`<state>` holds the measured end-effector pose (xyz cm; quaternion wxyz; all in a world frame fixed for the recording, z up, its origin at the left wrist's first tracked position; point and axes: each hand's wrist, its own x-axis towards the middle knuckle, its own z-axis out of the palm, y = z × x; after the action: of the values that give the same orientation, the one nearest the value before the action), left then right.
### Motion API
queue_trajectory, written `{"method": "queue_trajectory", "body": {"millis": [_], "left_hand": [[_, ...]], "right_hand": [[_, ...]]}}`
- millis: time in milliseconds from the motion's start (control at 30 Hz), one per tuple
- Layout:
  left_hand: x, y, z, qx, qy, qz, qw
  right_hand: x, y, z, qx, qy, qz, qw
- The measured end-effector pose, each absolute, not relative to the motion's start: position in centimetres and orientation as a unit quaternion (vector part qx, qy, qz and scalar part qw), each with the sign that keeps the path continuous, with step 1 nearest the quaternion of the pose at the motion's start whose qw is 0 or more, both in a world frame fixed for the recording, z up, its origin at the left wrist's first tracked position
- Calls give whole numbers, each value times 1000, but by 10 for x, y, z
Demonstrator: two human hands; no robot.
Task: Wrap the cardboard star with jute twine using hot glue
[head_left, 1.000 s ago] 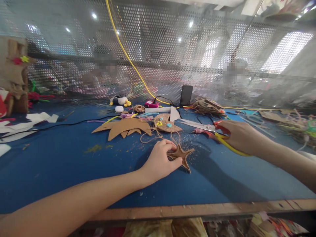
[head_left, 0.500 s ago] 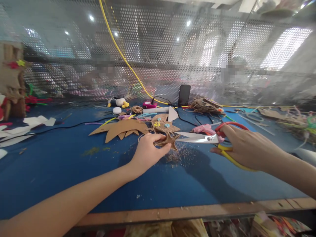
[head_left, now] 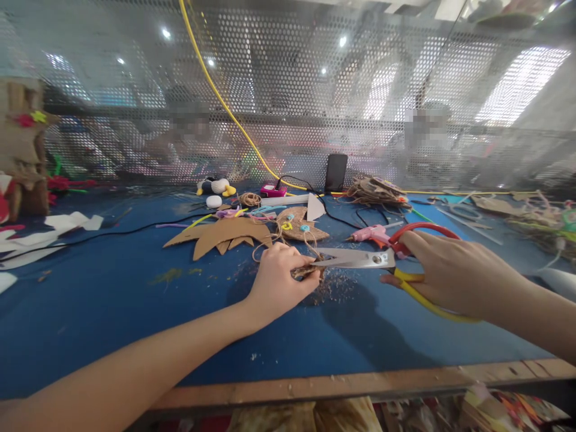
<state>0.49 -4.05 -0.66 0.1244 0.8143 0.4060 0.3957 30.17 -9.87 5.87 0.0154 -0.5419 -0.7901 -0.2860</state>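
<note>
Between the thumb and fingers of my left hand is a small brown burlap piece, mostly covered by the fingers. My right hand grips scissors with one red and one yellow handle. The blades point left and their tips touch or overlap the edge of the burlap piece. Brown fibre scraps lie scattered beneath it. Just behind my left hand rests a leaf-shaped burlap piece with blue and yellow curls and a loop of twine. A pink glue gun lies behind the blades.
Cut cardboard pieces lie left of centre on the blue table. Farther back are a twine coil, a dark phone, and a burlap stack. A perforated metal screen closes off the back; people show through it.
The scissor blades have closed and shifted slightly left onto the burlap piece. My left hand has moved a little right and turned the piece, so less of it shows.
</note>
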Motion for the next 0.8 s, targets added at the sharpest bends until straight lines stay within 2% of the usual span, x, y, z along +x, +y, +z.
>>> {"method": "queue_trajectory", "body": {"millis": [433,800], "left_hand": [[7,-43,-5,820,402,383,143],[10,-44,-7,808,405,392,171]], "right_hand": [[282,-115,77,-432,-754,-494,34],[274,-126,86,-436,-748,-501,16]]}}
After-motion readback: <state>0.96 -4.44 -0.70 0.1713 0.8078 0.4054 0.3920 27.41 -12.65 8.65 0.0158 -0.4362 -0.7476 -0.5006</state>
